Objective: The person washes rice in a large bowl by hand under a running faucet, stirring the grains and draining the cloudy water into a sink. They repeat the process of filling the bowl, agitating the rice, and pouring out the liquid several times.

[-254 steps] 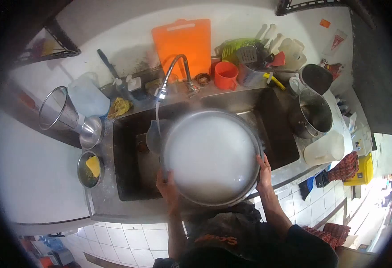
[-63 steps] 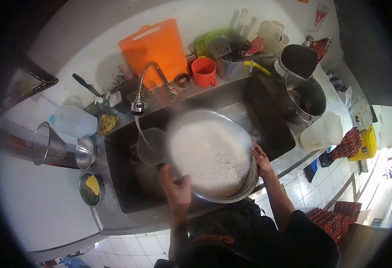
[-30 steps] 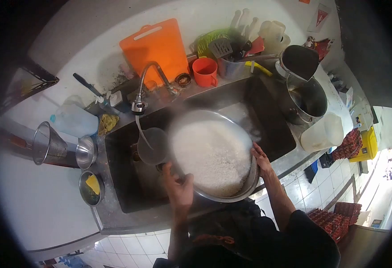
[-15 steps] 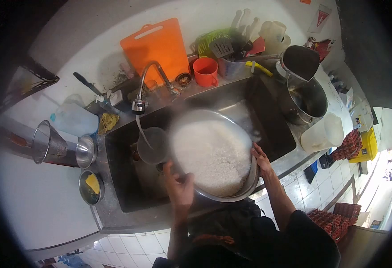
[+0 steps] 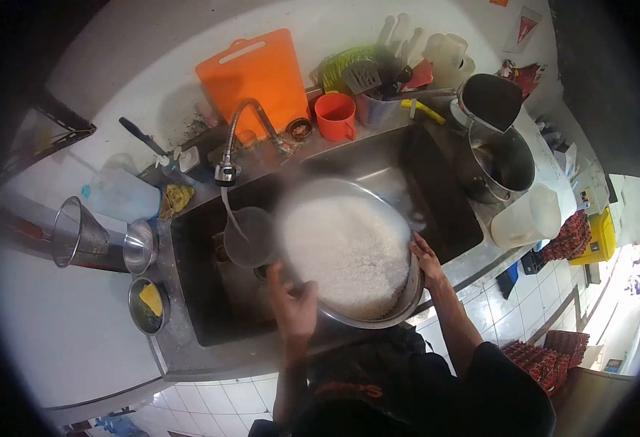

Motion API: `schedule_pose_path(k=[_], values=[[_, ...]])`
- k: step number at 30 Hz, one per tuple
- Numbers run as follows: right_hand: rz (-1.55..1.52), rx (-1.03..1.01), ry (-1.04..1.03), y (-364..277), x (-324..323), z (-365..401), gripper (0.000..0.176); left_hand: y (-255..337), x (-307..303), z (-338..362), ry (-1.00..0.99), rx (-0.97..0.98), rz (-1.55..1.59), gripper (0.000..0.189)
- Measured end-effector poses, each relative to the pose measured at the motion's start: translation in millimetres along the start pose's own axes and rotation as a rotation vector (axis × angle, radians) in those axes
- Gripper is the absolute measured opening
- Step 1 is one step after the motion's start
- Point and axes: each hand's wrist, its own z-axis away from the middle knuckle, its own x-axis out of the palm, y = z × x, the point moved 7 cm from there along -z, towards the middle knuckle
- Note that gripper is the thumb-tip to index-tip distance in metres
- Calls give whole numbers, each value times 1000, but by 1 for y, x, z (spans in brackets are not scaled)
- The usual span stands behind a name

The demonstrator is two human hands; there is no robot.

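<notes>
A large round metal bowl [image 5: 412, 295] tilts over the sink, holding white grains like rice [image 5: 345, 255] under whitish liquid. My right hand [image 5: 428, 262] grips its right rim, with the thumb near the edge and the other fingers partly hidden beneath. At the bowl's left side, my left hand [image 5: 295, 304] is closed on the near-left wall; some of its fingertips are hidden. Just left of the bowl is a translucent plastic container [image 5: 249, 237], into which water runs from the flexible faucet [image 5: 226, 173].
Behind the dark sink [image 5: 447, 189] stand an orange cutting board [image 5: 258, 80], a red mug [image 5: 336, 116] and a utensil holder [image 5: 377, 111]. A metal pot [image 5: 505, 167] and a translucent jug [image 5: 527, 217] occupy the right counter. Small metal bowls [image 5: 140, 246] and a strainer [image 5: 79, 233] are at left.
</notes>
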Motion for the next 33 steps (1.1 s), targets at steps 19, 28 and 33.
schedule_pose_path(k=[19, 28, 33], values=[[25, 14, 8, 1, -1, 0, 48, 3, 4, -1, -38, -77, 55, 56], [29, -23, 17, -1, 0, 2, 49, 7, 6, -1, -57, -7, 29, 56], [72, 1, 39, 0, -2, 0, 52, 8, 7, -3, -82, -38, 37, 56]])
